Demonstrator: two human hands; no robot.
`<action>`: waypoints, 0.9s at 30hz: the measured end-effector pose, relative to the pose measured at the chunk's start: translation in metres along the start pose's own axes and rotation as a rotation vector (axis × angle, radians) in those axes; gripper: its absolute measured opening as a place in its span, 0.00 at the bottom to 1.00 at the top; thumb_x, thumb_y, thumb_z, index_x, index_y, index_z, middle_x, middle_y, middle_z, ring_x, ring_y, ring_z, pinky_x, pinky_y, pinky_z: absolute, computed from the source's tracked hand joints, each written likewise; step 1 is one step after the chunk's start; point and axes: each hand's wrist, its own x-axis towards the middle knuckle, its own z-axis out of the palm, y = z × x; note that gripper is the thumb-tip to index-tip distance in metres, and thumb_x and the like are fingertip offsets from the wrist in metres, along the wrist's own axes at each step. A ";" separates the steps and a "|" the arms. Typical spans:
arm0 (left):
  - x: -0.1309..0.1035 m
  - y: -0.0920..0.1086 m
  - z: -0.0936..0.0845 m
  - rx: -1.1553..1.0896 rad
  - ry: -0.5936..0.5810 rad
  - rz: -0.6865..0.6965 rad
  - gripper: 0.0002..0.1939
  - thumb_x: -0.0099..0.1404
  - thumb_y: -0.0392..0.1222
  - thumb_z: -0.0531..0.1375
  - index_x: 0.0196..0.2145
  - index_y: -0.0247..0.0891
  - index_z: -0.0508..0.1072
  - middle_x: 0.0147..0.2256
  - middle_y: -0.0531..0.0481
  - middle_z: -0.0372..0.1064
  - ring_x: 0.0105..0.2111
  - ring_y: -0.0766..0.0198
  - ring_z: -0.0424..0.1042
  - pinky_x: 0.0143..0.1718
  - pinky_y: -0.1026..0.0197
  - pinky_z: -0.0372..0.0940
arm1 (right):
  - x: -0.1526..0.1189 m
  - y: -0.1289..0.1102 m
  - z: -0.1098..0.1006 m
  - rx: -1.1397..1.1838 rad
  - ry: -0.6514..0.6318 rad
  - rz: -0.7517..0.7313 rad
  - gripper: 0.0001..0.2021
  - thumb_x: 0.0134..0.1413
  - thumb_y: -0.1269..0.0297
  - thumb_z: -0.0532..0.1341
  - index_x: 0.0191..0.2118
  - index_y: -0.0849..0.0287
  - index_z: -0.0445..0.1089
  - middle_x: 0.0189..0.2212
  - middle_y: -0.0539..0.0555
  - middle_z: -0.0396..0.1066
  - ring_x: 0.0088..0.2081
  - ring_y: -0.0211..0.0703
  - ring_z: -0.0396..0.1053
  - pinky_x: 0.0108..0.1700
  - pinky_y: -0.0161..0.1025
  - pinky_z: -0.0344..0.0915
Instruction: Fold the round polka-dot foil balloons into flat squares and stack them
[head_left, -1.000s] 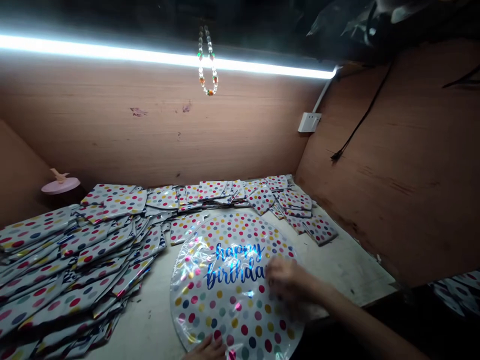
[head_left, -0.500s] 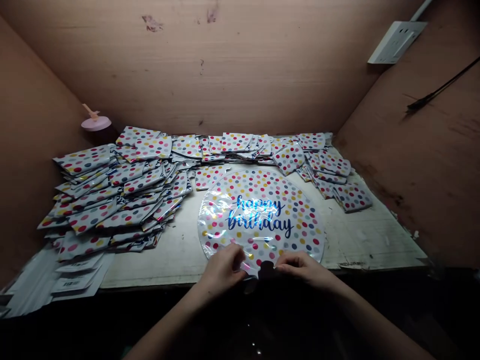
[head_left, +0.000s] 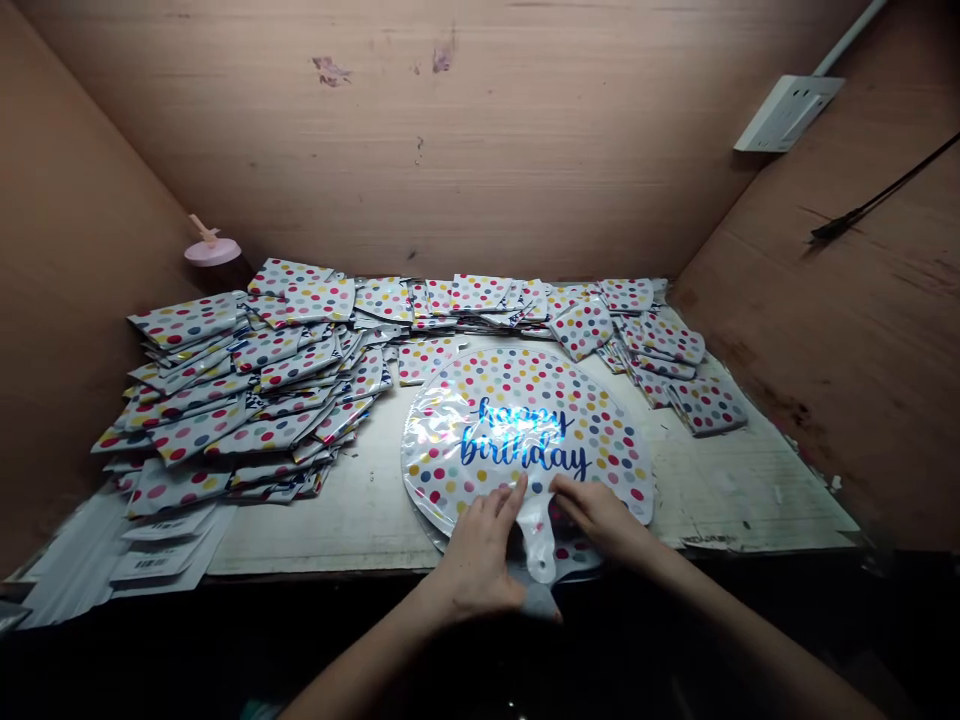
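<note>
White foil balloon (head_left: 517,385) lies under left hand (head_left: 484,555), fingers parted, and right hand (head_left: 604,512), fingers curled, its grip unclear.

We count two hands, one left hand (head_left: 487,550) and one right hand (head_left: 600,515), and one large spread foil sheet (head_left: 525,395), which has two printed words. Of the small folded foil pieces, we see more than ten in the left pile (head_left: 277,400), several in the back row (head_left: 480,292) and several in the right group (head_left: 667,350); they overlap, so we cannot give their exact number. We find at least two white slips (head_left: 161,560) with barcodes. There are also one pink lid (head_left: 213,251), one straw (head_left: 204,230), one wall socket (head_left: 789,113) and one black cable (head_left: 877,200).
</note>
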 end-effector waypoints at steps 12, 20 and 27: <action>-0.004 -0.047 0.000 0.414 0.353 -0.085 0.47 0.56 0.67 0.58 0.66 0.47 0.46 0.67 0.40 0.34 0.65 0.36 0.33 0.60 0.31 0.26 | 0.181 0.002 -0.071 -0.323 0.069 0.111 0.12 0.59 0.59 0.55 0.29 0.57 0.69 0.31 0.56 0.73 0.34 0.46 0.67 0.36 0.36 0.57; 0.040 -0.126 -0.094 -0.025 0.351 -0.458 0.15 0.58 0.53 0.58 0.35 0.39 0.73 0.34 0.47 0.73 0.37 0.53 0.71 0.40 0.57 0.62 | 0.164 0.039 -0.100 -0.198 0.193 0.197 0.21 0.57 0.45 0.53 0.31 0.59 0.69 0.30 0.56 0.71 0.33 0.44 0.66 0.34 0.37 0.58; 0.063 -0.147 -0.095 -0.145 0.475 -0.381 0.26 0.57 0.52 0.59 0.51 0.40 0.64 0.32 0.53 0.67 0.31 0.61 0.70 0.33 0.62 0.62 | 0.048 0.088 -0.130 0.099 0.200 0.267 0.31 0.46 0.32 0.53 0.33 0.59 0.70 0.30 0.55 0.72 0.32 0.45 0.68 0.32 0.37 0.64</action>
